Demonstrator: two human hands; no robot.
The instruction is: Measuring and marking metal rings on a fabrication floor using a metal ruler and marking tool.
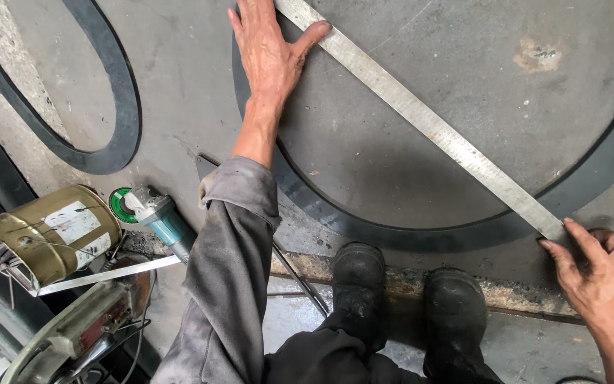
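The left hand (268, 53) is spread flat, thumb pressed on a long steel ruler (421, 117); its near end is pinned by the right hand's (602, 274) fingertips. The ruler is laid across a cut disc (463, 78) (dark-rimmed). Uneven pressure could likely let it slide off line.

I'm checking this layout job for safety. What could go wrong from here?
The long steel ruler is pinned only at its ends by the left hand and right hand; it may slip sideways across the dark ring. The angle grinder lies close by the boots, a possible trip hazard.
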